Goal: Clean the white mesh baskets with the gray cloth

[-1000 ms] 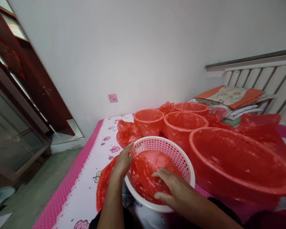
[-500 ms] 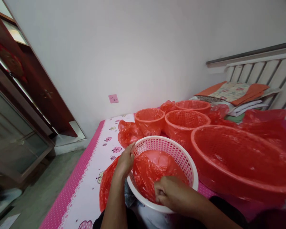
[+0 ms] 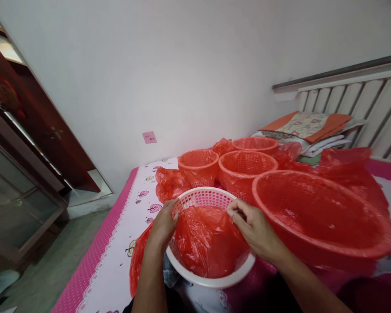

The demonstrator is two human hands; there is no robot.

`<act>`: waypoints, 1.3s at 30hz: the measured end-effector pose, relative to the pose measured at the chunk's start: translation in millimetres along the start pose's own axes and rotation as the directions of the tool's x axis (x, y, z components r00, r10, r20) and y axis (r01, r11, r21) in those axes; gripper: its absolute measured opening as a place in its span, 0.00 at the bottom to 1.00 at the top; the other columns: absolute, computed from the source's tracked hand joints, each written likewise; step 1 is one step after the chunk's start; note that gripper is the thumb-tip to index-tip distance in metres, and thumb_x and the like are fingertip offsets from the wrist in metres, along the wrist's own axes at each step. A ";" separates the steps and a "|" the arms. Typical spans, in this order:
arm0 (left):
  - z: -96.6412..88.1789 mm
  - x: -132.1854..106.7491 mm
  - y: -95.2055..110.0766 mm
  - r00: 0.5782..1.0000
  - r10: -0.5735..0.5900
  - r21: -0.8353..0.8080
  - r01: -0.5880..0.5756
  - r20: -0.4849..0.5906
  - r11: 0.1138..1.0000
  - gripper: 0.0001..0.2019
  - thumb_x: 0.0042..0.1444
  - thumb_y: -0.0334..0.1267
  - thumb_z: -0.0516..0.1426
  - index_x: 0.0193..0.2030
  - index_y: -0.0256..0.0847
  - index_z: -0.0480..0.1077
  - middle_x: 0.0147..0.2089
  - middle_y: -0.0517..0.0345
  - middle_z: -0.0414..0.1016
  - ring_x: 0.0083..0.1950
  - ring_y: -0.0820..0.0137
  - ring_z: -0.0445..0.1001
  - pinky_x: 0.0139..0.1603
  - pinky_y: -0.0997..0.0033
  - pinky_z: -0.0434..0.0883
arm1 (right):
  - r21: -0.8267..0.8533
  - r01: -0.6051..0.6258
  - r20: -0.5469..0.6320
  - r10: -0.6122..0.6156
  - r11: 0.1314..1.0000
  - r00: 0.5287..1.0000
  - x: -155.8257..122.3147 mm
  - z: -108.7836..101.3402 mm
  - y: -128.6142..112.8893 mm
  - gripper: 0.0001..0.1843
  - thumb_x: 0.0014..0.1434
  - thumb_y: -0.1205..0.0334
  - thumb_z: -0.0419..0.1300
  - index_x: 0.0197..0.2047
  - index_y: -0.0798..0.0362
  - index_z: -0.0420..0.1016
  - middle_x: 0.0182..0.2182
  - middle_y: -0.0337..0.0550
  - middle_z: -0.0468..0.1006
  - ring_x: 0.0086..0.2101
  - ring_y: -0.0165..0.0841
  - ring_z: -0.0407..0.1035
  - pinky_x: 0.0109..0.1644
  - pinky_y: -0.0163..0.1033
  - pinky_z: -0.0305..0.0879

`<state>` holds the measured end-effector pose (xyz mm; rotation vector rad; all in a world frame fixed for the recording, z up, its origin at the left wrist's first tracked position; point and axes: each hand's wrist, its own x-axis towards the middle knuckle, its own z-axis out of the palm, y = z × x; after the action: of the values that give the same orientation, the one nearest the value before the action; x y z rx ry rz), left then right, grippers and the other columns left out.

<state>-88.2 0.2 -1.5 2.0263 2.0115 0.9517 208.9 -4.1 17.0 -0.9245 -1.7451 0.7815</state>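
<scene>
A white plastic basket (image 3: 211,283) with holes in its wall stands before me, a thin red plastic bag (image 3: 205,248) bunched up inside it. At the basket's left side my left hand (image 3: 163,224) is closed over the rim. My right hand (image 3: 254,226), near the right rim, pinches the red bag between thumb and fingers; the exact grip is partly hidden. Another stretch of red plastic (image 3: 138,261) lies left of the basket, partly behind my left forearm.
Behind stand a small red-covered basket (image 3: 198,158), a middle one (image 3: 247,163) and one at the back (image 3: 256,143). A large one (image 3: 322,217) is at right. Folded cloths (image 3: 308,126) lie by the radiator (image 3: 339,104). The bed's edge (image 3: 94,261) drops to the floor at left.
My right hand has risen from low inside the basket to its right rim, pinching the red plastic. My left hand stays at the left rim. The view has shifted slightly.
</scene>
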 end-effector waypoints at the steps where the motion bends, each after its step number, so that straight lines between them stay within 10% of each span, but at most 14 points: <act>1: -2.7 -1.5 2.6 1.000 0.014 0.018 -0.014 -0.002 1.000 0.25 0.67 0.37 0.56 0.69 0.36 0.73 0.71 0.38 0.76 0.73 0.51 0.73 0.76 0.46 0.67 | 0.020 0.011 -0.010 -0.010 1.000 1.000 -0.5 -2.6 -0.4 0.15 0.70 0.51 0.54 0.34 0.48 0.70 0.28 0.37 0.71 0.30 0.35 0.66 0.37 0.41 0.63; 7: -17.0 -13.5 32.7 0.983 0.180 -0.039 -0.179 0.036 0.983 0.32 0.64 0.32 0.57 0.76 0.43 0.65 0.81 0.48 0.63 0.82 0.59 0.59 0.82 0.49 0.57 | 0.058 -0.161 0.193 0.147 0.985 0.970 -8.1 0.2 1.2 0.28 0.55 0.53 0.70 0.58 0.48 0.76 0.56 0.51 0.81 0.54 0.46 0.76 0.59 0.51 0.70; 11: -13.7 -16.5 42.6 0.964 0.005 0.038 -0.016 0.264 0.999 0.40 0.55 0.24 0.61 0.77 0.39 0.64 0.80 0.42 0.65 0.80 0.55 0.64 0.81 0.51 0.59 | -0.105 -0.051 0.374 0.087 0.993 0.923 -13.6 9.3 4.8 0.06 0.53 0.66 0.63 0.37 0.49 0.76 0.42 0.46 0.82 0.44 0.43 0.76 0.53 0.48 0.69; 18: -12.2 -12.6 32.7 0.941 -0.133 0.187 0.077 0.311 0.979 0.16 0.55 0.22 0.56 0.45 0.37 0.82 0.49 0.43 0.87 0.54 0.52 0.83 0.58 0.55 0.73 | 0.064 0.055 0.223 -0.068 0.996 0.973 -14.7 -16.8 -4.2 0.10 0.55 0.70 0.54 0.34 0.49 0.75 0.34 0.39 0.77 0.37 0.36 0.71 0.44 0.41 0.64; 22: -33.9 -18.0 38.8 0.950 -0.015 -0.156 0.066 0.312 0.985 0.13 0.50 0.22 0.57 0.36 0.40 0.79 0.39 0.54 0.82 0.43 0.62 0.79 0.46 0.65 0.70 | 0.037 -0.078 0.451 0.053 0.996 0.891 -27.6 -37.0 -18.0 0.10 0.57 0.66 0.59 0.37 0.50 0.83 0.34 0.39 0.80 0.34 0.33 0.71 0.39 0.38 0.62; 26: -63.8 -32.6 50.7 0.895 0.296 -0.655 -0.006 0.333 0.756 0.03 0.52 0.33 0.67 0.35 0.41 0.83 0.37 0.56 0.79 0.40 0.66 0.76 0.43 0.68 0.69 | 0.048 -0.225 0.618 0.148 0.973 0.772 -34.5 -45.7 -27.8 0.19 0.70 0.48 0.58 0.39 0.52 0.84 0.24 0.37 0.76 0.26 0.33 0.69 0.34 0.37 0.62; 29: -77.9 -43.0 59.3 0.824 0.462 -0.767 -0.052 0.329 0.639 0.11 0.57 0.47 0.70 0.34 0.42 0.85 0.34 0.53 0.80 0.35 0.67 0.75 0.38 0.68 0.68 | -0.053 -0.195 0.521 0.194 0.979 0.831 -32.4 -39.2 -27.5 0.19 0.71 0.47 0.56 0.40 0.49 0.84 0.28 0.40 0.80 0.30 0.36 0.74 0.36 0.39 0.65; 33: -82.6 -49.6 72.7 0.768 0.480 -0.721 -0.033 0.425 0.692 0.16 0.60 0.55 0.69 0.35 0.43 0.87 0.33 0.49 0.81 0.34 0.66 0.76 0.37 0.66 0.69 | -0.314 -0.058 0.253 0.142 0.948 0.957 -29.0 -19.2 -15.5 0.16 0.55 0.59 0.71 0.48 0.46 0.84 0.48 0.49 0.85 0.47 0.47 0.77 0.51 0.47 0.71; 39: -78.3 -48.2 79.1 0.804 0.350 -0.636 0.047 0.482 0.770 0.16 0.55 0.52 0.69 0.31 0.40 0.85 0.24 0.57 0.73 0.27 0.71 0.66 0.30 0.70 0.61 | -0.377 -0.006 0.148 0.067 0.926 0.987 -25.5 -11.1 4.4 0.08 0.61 0.68 0.55 0.32 0.48 0.71 0.31 0.43 0.80 0.34 0.39 0.74 0.40 0.43 0.66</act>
<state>-56.4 -79.1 84.6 1.7991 1.0211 0.7483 226.5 -22.8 5.2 -1.1779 -2.0675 0.5633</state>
